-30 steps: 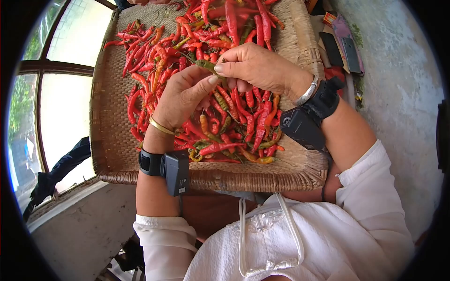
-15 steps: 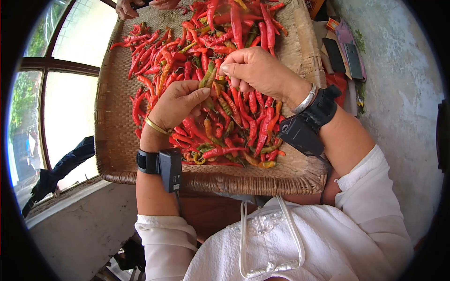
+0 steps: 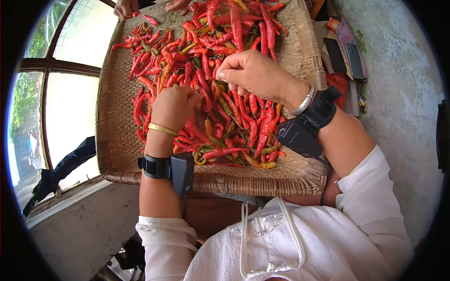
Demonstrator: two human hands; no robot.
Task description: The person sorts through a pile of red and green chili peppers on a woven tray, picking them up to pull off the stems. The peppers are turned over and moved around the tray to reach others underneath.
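Red chili peppers (image 3: 262, 126), with some green and orange ones among them, lie heaped in a woven basket tray (image 3: 300, 173). My left hand (image 3: 173, 107) is just over the left-middle of the heap, its back toward me. Its fingers are curled under, and whatever they hold is hidden. To the right, my right hand (image 3: 248, 70) hovers above the peppers with thumb and forefinger pinched together. Anything in that pinch is too small to make out. The two hands are apart.
At the tray's far left edge is another person's hand (image 3: 125, 8), with part of a second one beside it. Phones (image 3: 354, 61) lie at the right by the wall. A window (image 3: 75, 93) and a dark folded umbrella-like thing (image 3: 61, 168) are on the left.
My left hand has turned over and shifted left, away from the right hand; the green chili pepper it held is out of sight. My right hand has barely moved. The other person's hands shifted slightly.
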